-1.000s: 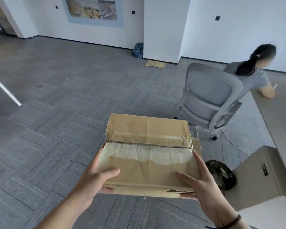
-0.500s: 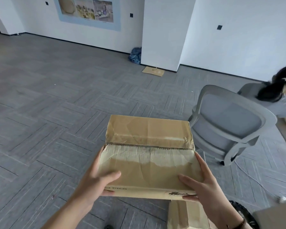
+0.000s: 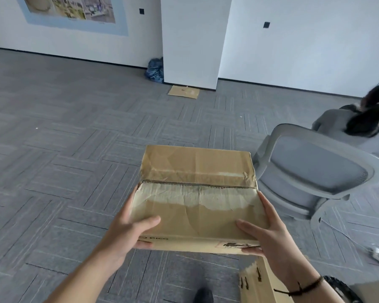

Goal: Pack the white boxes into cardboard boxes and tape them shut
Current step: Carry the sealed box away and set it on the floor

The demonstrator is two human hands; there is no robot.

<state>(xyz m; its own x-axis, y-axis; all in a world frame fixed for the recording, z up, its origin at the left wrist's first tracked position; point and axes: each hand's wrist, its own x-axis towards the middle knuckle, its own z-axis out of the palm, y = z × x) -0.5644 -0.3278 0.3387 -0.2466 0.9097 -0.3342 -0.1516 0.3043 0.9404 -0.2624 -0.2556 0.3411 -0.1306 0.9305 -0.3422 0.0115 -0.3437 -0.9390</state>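
Observation:
I hold a worn brown cardboard box in the air above the grey carpet, its top flaps closed with a torn seam across the middle. My left hand grips its near left corner, thumb on top. My right hand grips the near right corner, thumb on top, a dark cord on the wrist. No white boxes are visible; the box's contents are hidden.
A grey office chair stands close on the right with a seated person behind it. Another cardboard box sits on the floor below my right hand. A flat cardboard sheet lies by the white pillar.
The view has swung left and dropped: the chair and person slid to the right edge, the desk and cabinet left the frame. Both hands kept the same grip on the box.

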